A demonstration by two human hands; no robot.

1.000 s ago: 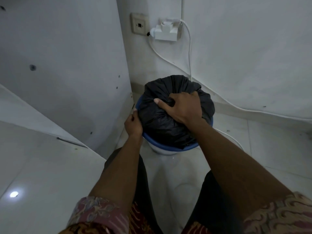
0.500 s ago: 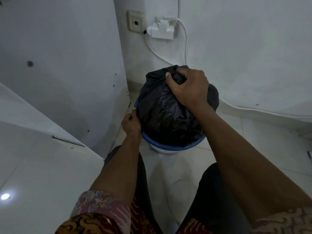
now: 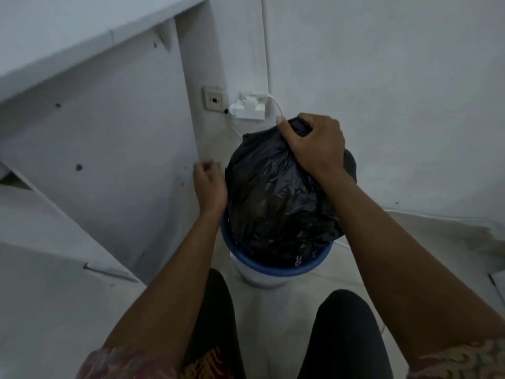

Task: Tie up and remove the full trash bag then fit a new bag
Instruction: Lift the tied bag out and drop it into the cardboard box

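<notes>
The floor [image 3: 273, 305] carries a bin [image 3: 276, 269] set near the corner where two white walls meet, and the person stands over it. Most of the black bag [image 3: 276, 203] bulges above the blue rim, its bottom apparently not yet out of the bin. The right hand [image 3: 314, 143] is closed tight on the gathered neck at the bag's top. The left hand [image 3: 210, 184] sits at the bag's left side, fingers curled; whether it holds plastic or merely touches it cannot be told.

The step in hand looks like the lift-out. It would go best pulled straight up, not toward the wall, where a plug [image 3: 250, 110] and its cable [image 3: 276, 103] sit just behind the bag. The left hand would do better down on the rim, pinning the bin so it stays on the floor. A slow pull lets air in past the snug sides and spares the thin film from tearing.
</notes>
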